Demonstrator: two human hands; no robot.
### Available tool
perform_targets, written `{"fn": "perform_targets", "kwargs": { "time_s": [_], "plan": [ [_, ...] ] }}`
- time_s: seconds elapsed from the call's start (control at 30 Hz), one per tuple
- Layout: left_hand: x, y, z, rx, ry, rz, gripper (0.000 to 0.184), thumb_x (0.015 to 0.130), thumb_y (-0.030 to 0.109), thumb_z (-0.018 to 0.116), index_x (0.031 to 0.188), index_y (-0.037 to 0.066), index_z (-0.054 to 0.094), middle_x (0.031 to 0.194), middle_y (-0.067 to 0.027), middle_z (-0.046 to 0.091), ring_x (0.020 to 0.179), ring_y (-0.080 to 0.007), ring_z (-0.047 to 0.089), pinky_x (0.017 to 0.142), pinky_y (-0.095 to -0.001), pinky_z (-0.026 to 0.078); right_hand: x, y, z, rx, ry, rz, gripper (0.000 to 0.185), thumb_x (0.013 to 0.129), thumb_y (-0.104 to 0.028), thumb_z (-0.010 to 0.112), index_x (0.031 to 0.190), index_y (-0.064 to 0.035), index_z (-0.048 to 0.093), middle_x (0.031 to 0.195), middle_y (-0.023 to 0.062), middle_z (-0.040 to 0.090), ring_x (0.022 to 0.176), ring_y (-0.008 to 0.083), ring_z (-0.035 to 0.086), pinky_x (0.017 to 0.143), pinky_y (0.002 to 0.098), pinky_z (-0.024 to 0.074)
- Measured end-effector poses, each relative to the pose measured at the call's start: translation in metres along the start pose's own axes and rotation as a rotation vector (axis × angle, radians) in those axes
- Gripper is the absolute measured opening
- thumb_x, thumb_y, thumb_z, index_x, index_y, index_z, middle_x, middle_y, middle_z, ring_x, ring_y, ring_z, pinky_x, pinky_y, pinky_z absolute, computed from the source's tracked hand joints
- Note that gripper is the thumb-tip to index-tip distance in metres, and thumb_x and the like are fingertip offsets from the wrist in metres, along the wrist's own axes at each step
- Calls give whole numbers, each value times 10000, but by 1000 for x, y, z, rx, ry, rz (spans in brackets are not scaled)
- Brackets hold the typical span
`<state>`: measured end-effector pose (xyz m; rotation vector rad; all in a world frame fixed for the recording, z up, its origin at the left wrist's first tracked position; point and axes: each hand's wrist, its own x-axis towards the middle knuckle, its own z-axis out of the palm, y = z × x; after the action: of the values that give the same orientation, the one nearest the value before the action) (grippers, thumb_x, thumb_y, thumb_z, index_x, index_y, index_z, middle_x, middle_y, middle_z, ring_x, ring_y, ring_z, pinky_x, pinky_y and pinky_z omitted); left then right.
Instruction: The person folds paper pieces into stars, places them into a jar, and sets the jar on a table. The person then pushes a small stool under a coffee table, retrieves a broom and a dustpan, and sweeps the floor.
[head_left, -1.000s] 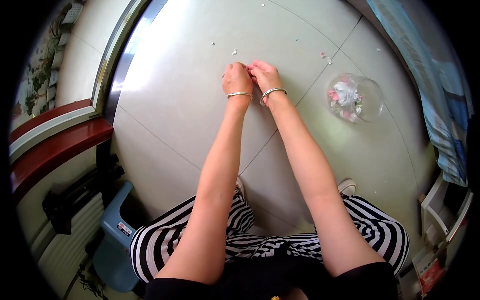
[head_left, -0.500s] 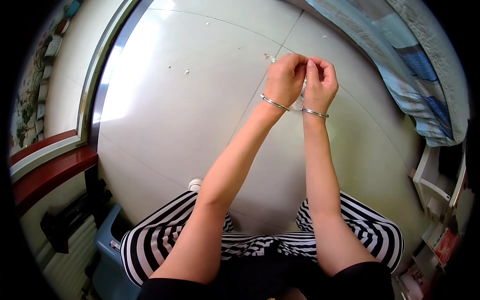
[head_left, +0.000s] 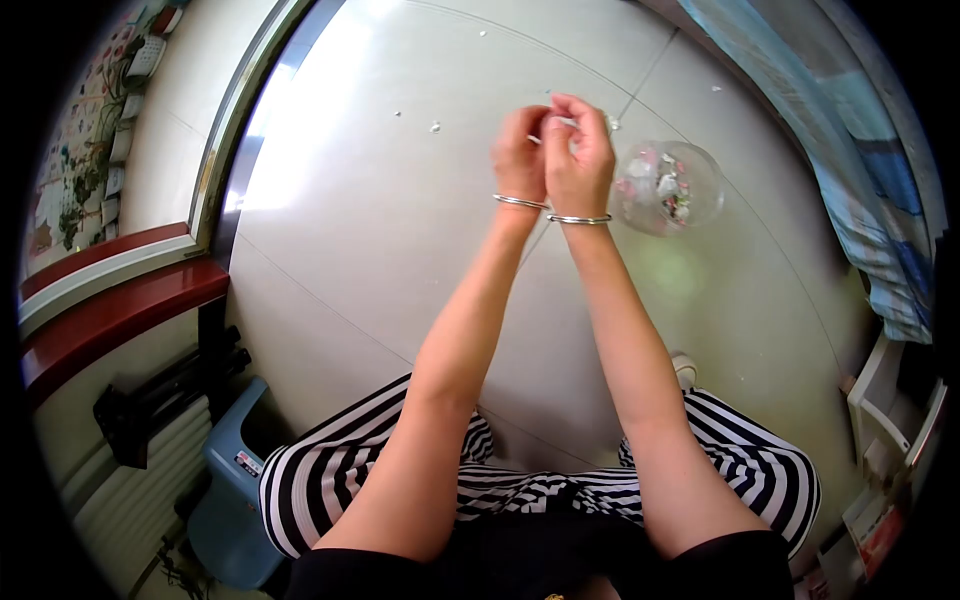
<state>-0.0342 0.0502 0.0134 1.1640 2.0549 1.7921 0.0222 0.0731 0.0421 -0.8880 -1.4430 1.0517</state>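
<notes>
My left hand (head_left: 521, 152) and my right hand (head_left: 580, 158) are held close together above the tiled floor, a silver bangle on each wrist. The left fingers are curled in and a little blurred. On the right, the fingers bend toward the thumb, with a small whitish spot between them that I cannot make out. Just right of my right hand, a clear round bowl (head_left: 708, 190) stands on the floor, holding small white, pink and green scraps. Neither hand touches it.
Small white crumbs (head_left: 435, 127) lie scattered on the floor. A blue curtain (head_left: 800, 130) hangs at the right, above a white shelf unit (head_left: 872, 400). A blue plastic stool (head_left: 225, 500) and a dark red ledge (head_left: 130, 310) are at the left.
Both hands have moved left over the floor, away from the bowl, which they largely covered before. The view has turned, so the surroundings appear further right.
</notes>
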Motion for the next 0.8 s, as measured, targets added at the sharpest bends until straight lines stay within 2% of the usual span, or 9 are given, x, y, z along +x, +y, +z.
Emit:
{"fn": "perform_targets", "kwargs": {
  "time_s": [0.07, 0.2, 0.27, 0.37, 0.47, 0.6, 0.7, 0.77, 0.8],
  "plan": [
    [17, -35, -28, 237, 148, -46, 88, 819, 99, 620, 879, 36, 631, 778, -100, 627, 662, -223, 606, 611, -333, 486, -9, 16, 31, 109, -119, 222, 240, 809, -23, 525, 1038, 21, 584, 1011, 141, 617, 934, 226, 611, 770, 311, 511],
    [42, -88, -78, 320, 159, -300, 124, 826, 116, 612, 919, 41, 642, 828, -103, 634, 735, -234, 621, 665, -336, 494, -15, 47, 83, 242, -294, 576, 362, 846, -71, 523, 1180, 68, 519, 1168, 179, 578, 1063, 236, 577, 896, 313, 464],
    [49, -100, -87, 531, 56, -417, 155, 829, 152, 610, 939, 47, 640, 893, -102, 631, 797, -246, 619, 714, -349, 491, -11, 50, 96, 265, -359, 793, 473, 849, -133, 524, 1259, 91, 447, 1220, 197, 544, 1149, 245, 523, 970, 314, 403],
    [47, -108, -89, 695, -36, -406, 213, 830, 208, 612, 967, 47, 644, 936, -113, 641, 841, -256, 617, 760, -356, 486, -22, 94, 114, 424, -398, 968, 520, 882, -192, 541, 1294, 90, 392, 1201, 171, 528, 1117, 211, 519, 967, 313, 410],
    [50, -104, -83, 802, -84, -399, 167, 829, 195, 587, 894, 48, 634, 907, -122, 622, 821, -295, 599, 732, -390, 480, -21, 87, 114, 454, -359, 998, 565, 835, -227, 529, 1290, 89, 418, 1228, 184, 540, 1191, 220, 470, 1004, 305, 344],
    [49, -107, -81, 861, -108, -385, 153, 831, 188, 568, 848, 46, 620, 899, -123, 612, 818, -316, 583, 722, -420, 466, -21, 84, 115, 517, -337, 1020, 543, 845, -220, 528, 1290, 76, 429, 1210, 171, 551, 1137, 210, 500, 971, 305, 368],
    [43, -100, -77, 749, -95, -328, 128, 829, 173, 578, 839, 52, 618, 879, -112, 624, 808, -295, 598, 685, -393, 481, -24, 90, 114, 386, -305, 927, 450, 866, -228, 514, 1217, 53, 510, 1134, 155, 592, 1039, 206, 552, 897, 309, 419],
    [37, -84, -66, 467, -97, -358, 120, 820, 145, 581, 844, 35, 623, 813, -121, 647, 766, -296, 616, 673, -381, 489, -21, 77, 101, 167, -320, 853, 367, 880, -251, 511, 1097, 37, 580, 1064, 146, 623, 942, 209, 586, 827, 320, 455],
    [36, -69, -56, 399, -83, -316, 126, 816, 126, 587, 854, 16, 635, 758, -128, 662, 711, -268, 635, 659, -344, 500, -22, 74, 94, 178, -193, 771, 309, 899, -248, 496, 994, 23, 609, 997, 120, 636, 896, 194, 590, 795, 307, 470]
  ]
}}
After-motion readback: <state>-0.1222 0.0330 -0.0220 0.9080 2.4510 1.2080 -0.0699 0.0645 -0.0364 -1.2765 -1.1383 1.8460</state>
